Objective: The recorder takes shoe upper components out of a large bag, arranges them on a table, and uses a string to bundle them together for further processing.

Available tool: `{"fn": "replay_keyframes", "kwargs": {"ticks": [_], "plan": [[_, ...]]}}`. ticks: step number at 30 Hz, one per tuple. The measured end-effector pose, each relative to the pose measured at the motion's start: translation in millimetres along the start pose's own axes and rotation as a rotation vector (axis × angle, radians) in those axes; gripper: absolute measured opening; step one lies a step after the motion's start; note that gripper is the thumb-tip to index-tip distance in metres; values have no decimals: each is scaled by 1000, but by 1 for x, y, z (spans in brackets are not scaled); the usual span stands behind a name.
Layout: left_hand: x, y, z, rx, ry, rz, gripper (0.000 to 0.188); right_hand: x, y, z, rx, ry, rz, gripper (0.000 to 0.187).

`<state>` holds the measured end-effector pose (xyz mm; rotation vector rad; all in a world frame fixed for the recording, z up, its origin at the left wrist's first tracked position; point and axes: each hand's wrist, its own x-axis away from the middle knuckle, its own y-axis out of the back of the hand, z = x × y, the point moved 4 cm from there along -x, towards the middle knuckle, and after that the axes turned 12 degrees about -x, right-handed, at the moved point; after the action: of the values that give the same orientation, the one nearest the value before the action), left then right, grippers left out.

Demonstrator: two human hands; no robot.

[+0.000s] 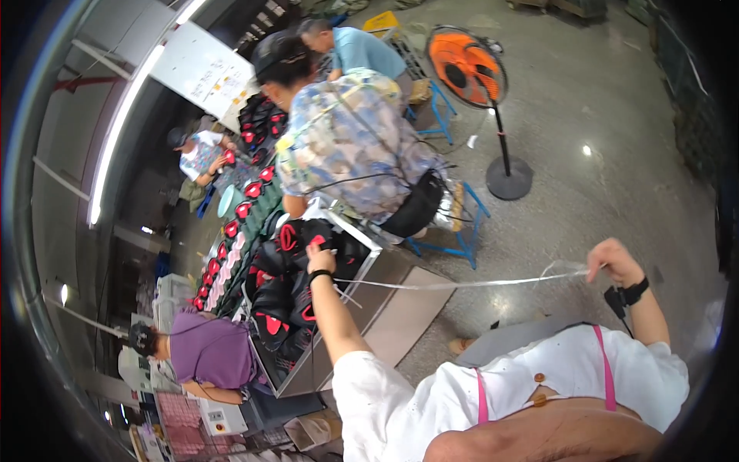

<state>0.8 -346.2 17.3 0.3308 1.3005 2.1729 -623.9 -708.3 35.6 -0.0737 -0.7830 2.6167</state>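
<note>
My left hand (320, 260) reaches into a metal-sided bin (389, 281) heaped with black-and-red shoes (273, 296). Its fingers close on a black shoe with a red patch (316, 236), though their exact hold is partly hidden. Out to the right, my right hand (614, 262) is raised with bent fingers pinching a long, thin strip of clear plastic (469, 284). This strip stretches nearly level across to my left wrist; its far end is unclear there. Dark bands circle both wrists.
Beyond the bin runs a line of red-and-black shoes (231, 229). A person in a patterned shirt (358, 146) sits close by on a blue-legged stool (469, 242); others work around the line. An orange fan (466, 68) stands on the floor at the far right.
</note>
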Motion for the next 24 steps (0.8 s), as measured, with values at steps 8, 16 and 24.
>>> {"fn": "replay_keyframes", "kwargs": {"ticks": [8,16,24], "plan": [[111,209,-257,989,-450,-494,14,74,112,58,321,270,-318,28],[173,258,-528,1971,-772,610,20,-46,60,44,432,87,195,24],[37,224,-582,1397,-813,400,24,-82,267,126,227,483,-641,27]]}}
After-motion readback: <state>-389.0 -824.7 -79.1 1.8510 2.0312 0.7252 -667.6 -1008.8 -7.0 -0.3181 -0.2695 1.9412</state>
